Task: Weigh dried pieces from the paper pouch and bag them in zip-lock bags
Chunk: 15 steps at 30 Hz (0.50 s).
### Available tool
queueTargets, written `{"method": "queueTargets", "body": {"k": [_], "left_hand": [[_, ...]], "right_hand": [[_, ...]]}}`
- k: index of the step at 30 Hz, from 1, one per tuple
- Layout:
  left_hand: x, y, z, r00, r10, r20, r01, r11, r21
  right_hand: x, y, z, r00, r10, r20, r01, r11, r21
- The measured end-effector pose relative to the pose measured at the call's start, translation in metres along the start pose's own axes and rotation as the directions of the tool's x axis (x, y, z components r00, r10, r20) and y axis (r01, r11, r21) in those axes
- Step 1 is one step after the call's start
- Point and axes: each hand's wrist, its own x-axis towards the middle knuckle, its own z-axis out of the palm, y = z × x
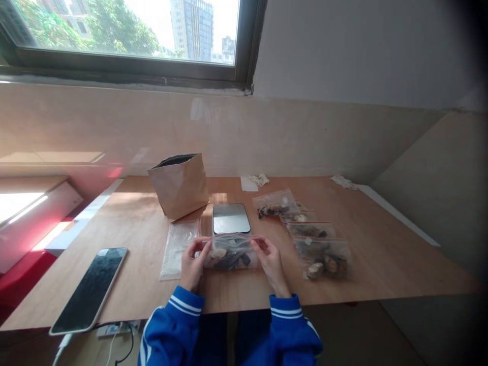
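My left hand (193, 263) and my right hand (272, 263) pinch the two ends of a clear zip bag (231, 251) with a red seal strip, filled with dark and pale chunks. The bag rests on the wooden table (133, 239) just in front of a small scale (230, 218) with a shiny metal top. An empty clear bag (177, 247) lies flat to the left of my left hand. Both sleeves are blue with white stripes.
A brown paper bag (179, 184) stands open behind the scale. Several filled zip bags (312, 239) lie in a row to the right. A phone (90, 288) lies at the left front edge. Crumpled paper scraps (254, 181) sit near the wall.
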Motion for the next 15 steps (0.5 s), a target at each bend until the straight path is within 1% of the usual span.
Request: {"method": "queueTargets", "body": {"k": [4,7,9,11,13,15], "left_hand": [[0.0017,0.0013,-0.0009,0.999,0.019,-0.029,-0.018,1.0,0.02],[0.0008,0.0028,-0.0024,0.999,0.034,-0.038,-0.034,0.999,0.0],[-0.0008,0.0025,-0.0031,0.999,0.03,-0.045,-0.03,0.999,-0.016],[-0.0026,0.0014,-0.0033,0.999,-0.013,-0.032,0.012,0.999,-0.04],[-0.0036,0.0005,-0.003,0.998,-0.063,0.018,0.064,0.996,-0.065],[-0.0035,0.0006,-0.002,0.994,-0.081,0.069,0.086,0.993,-0.077]], "right_hand": [[-0.0003,0.0015,-0.001,0.999,0.027,-0.034,-0.029,0.999,-0.039],[-0.0001,0.0034,-0.0031,0.996,0.018,-0.084,-0.025,0.996,-0.081],[-0.0004,0.0035,-0.0039,0.995,0.012,-0.096,-0.019,0.996,-0.082],[-0.0015,0.0023,-0.0034,0.997,0.015,-0.081,-0.018,0.999,-0.042],[-0.003,0.0002,-0.0016,0.999,0.033,-0.043,-0.031,0.999,0.034],[-0.0044,-0.0022,0.0007,0.998,0.066,0.014,-0.067,0.992,0.109]]}}
